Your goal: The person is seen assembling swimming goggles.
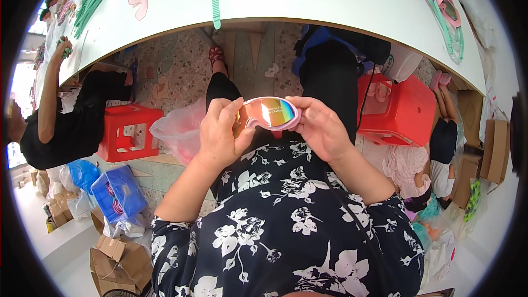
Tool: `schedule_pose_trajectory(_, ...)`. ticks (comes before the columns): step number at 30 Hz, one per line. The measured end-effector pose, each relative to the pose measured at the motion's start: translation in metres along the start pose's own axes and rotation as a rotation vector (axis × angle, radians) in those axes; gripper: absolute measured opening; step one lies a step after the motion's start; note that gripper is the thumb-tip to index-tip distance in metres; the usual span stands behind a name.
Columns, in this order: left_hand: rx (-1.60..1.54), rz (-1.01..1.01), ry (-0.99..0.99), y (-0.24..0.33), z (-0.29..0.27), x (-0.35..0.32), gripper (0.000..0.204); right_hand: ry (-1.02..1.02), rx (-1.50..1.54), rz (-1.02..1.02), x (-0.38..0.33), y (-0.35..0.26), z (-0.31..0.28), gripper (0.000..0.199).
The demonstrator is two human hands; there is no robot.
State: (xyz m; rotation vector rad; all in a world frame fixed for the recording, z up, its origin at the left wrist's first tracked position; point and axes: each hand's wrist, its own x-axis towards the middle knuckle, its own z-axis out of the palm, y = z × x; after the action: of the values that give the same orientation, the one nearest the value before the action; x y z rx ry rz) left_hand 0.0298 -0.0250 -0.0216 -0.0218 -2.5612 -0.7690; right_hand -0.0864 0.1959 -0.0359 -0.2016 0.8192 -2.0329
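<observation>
A pair of goggles (270,113) with a pale pink frame and a rainbow mirrored lens is held over my lap. My left hand (221,132) grips its left end, thumb near the lower rim and fingers curled over the top. At the other end, my right hand (320,126) pinches the frame between thumb and fingers. Printed words show on the lens. Beyond, on the white table (165,3), a green ribbed strap (215,0) hangs toward the near edge.
Pink and purple goggles with green straps (445,14) lie at the table's right, green straps (92,8) at its left beside a pink curved piece (138,7). Red stools (129,132) flank me, a person sitting at left. A blue bin (118,192) and cardboard boxes (118,267) stand behind.
</observation>
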Motion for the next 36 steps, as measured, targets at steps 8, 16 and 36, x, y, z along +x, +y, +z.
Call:
schedule_pose_trajectory(8,0.106,0.11,0.133,0.002,0.01,-0.009,0.068,-0.051,0.084,-0.027,0.0,-0.005,0.003,0.049)
schedule_pose_trajectory(16,0.128,0.083,0.226,0.01,0.028,-0.01,0.063,0.022,-0.35,-0.183,0.0,0.002,0.019,0.058)
schedule_pose_trajectory(36,0.239,-0.115,0.202,0.018,0.038,0.001,0.062,0.012,-0.087,-0.05,-0.009,0.004,0.032,0.095)
